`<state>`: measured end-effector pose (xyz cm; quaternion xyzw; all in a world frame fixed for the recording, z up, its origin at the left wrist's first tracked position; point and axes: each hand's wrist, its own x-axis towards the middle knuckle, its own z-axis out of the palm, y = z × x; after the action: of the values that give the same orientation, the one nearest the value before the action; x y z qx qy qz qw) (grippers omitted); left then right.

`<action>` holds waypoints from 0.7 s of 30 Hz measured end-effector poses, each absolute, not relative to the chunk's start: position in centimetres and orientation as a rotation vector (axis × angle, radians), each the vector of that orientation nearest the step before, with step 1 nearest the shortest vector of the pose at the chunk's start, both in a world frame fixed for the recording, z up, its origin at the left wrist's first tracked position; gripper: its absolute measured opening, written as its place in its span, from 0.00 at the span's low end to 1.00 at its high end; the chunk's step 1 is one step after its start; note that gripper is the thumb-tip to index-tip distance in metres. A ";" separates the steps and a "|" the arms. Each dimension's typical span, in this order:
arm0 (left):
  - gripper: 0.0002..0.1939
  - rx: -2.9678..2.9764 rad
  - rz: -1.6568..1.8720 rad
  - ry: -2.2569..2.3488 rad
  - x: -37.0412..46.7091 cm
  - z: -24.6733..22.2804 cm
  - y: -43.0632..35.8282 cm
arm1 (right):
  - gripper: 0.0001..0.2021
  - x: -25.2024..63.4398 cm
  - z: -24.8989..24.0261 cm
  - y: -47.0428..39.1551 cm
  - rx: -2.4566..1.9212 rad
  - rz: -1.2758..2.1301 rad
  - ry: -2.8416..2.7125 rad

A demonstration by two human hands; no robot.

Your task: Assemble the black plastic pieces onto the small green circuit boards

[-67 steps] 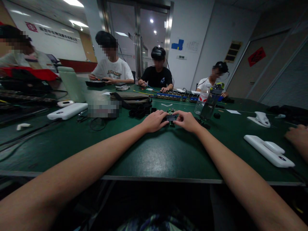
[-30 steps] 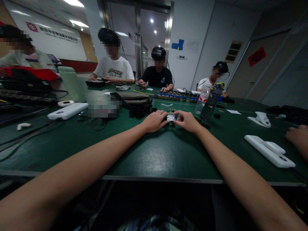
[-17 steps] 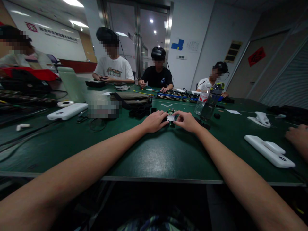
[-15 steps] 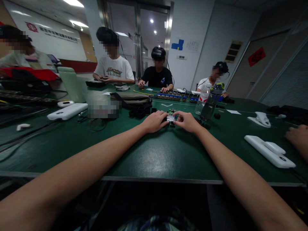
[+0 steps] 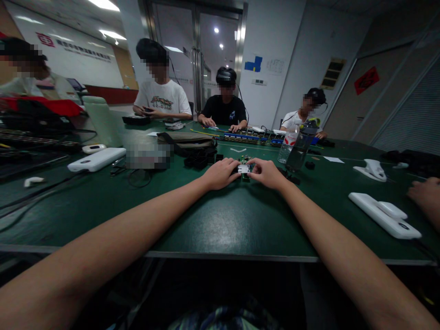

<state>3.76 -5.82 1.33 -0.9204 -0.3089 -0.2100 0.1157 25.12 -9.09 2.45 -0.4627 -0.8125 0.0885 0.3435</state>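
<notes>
A small circuit board with a silvery-white flat face lies between my hands over the green table. My left hand closes its thumb and fingers on the board's left edge. From the other side, my right hand pinches the right edge with thumb and forefinger, its other fingers curled. Just beyond the board are small green parts, too small to make out. Black plastic trays sit beyond my left hand.
A clear water bottle and a dark bottle stand beyond my right hand. White power banks lie left and right. A co-worker's hand rests at the right edge. Several people sit across the table.
My hands and the board stay practically where they were. Across the table, the hand of the person in black has shifted inward, lower over the table.
</notes>
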 end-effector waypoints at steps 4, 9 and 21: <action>0.18 -2.697 -0.632 -0.894 3.7 1.2 -5.7 | 0.14 25.1 2.4 -9.1 -1.211 0.236 -2.118; 0.17 -2.695 -0.635 -0.882 3.7 1.2 -5.5 | 0.14 25.2 2.4 -9.0 -1.206 0.223 -2.117; 0.18 -2.693 -0.628 -0.896 3.8 1.1 -5.6 | 0.14 25.1 2.4 -9.1 -1.214 0.207 -2.117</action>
<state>3.75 -5.56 1.08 -0.9201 -0.3061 -0.2145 0.1173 25.11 -9.13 2.43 -0.4662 -0.8130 0.0794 0.3396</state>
